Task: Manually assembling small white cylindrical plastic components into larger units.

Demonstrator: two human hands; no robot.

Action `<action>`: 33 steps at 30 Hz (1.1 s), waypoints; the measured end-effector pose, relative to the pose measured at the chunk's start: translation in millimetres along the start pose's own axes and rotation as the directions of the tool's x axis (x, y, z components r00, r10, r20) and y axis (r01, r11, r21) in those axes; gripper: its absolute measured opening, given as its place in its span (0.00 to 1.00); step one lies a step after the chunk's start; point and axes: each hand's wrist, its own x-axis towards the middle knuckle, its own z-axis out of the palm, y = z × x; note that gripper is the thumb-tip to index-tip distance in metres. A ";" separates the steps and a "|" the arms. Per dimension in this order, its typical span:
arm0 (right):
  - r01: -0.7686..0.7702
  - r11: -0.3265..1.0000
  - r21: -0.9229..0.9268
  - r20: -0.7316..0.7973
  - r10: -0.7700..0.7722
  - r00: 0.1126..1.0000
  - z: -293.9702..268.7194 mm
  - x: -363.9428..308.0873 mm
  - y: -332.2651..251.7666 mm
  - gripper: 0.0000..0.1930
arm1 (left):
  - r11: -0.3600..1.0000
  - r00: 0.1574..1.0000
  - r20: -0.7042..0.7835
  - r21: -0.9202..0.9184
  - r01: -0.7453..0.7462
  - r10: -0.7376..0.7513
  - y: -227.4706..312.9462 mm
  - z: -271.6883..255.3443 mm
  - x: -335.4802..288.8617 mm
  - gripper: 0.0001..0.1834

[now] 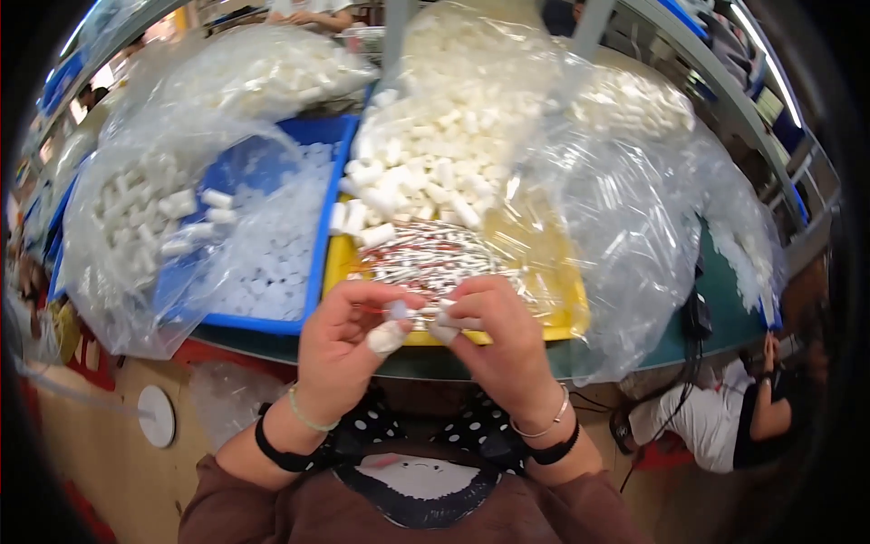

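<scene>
Over the front edge of a yellow tray [566,313], my two hands meet fingertip to fingertip. My left hand [340,335], its thumb wrapped in white, pinches a small translucent white piece [398,310]; a thin red line shows beside it. My right hand [507,335] is closed in a pinch on a small white stick-like part [462,321], its tips also wrapped in white. Fingers hide where the two parts meet. Just beyond lie many thin red and white sticks [435,258] in the tray, with white foam-like cylinders [426,181] heaped behind them.
To the left, a blue tray [319,245] holds small translucent pieces, and a clear bag [127,272] of white cylinders overlaps it. Crumpled clear plastic [625,236] covers the right side of the green table [716,326]. A black device with cables [696,315] hangs there. Another person [698,422] is at lower right.
</scene>
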 end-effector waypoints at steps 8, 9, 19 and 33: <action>-0.062 0.926 0.374 -0.052 0.088 0.995 13.1 -17.3 1.3 0.18 | 0.981 0.990 -0.043 -0.144 0.127 -0.134 -6.4 12.3 -1.0 0.12; -0.061 0.924 0.376 -0.055 0.088 0.995 13.2 -18.8 3.8 0.18 | 0.982 0.990 -0.042 -0.139 0.127 -0.134 -6.5 13.9 -1.2 0.12; 0.042 0.969 0.245 -0.046 -0.032 0.998 16.0 -28.1 5.3 0.18 | 0.749 0.900 0.100 -0.519 0.411 -0.424 -18.0 23.7 -1.0 0.13; -0.002 0.915 0.404 -0.091 0.042 0.995 25.1 -25.9 6.3 0.19 | 0.975 0.963 0.150 0.014 0.223 -0.222 -5.9 24.8 -4.3 0.16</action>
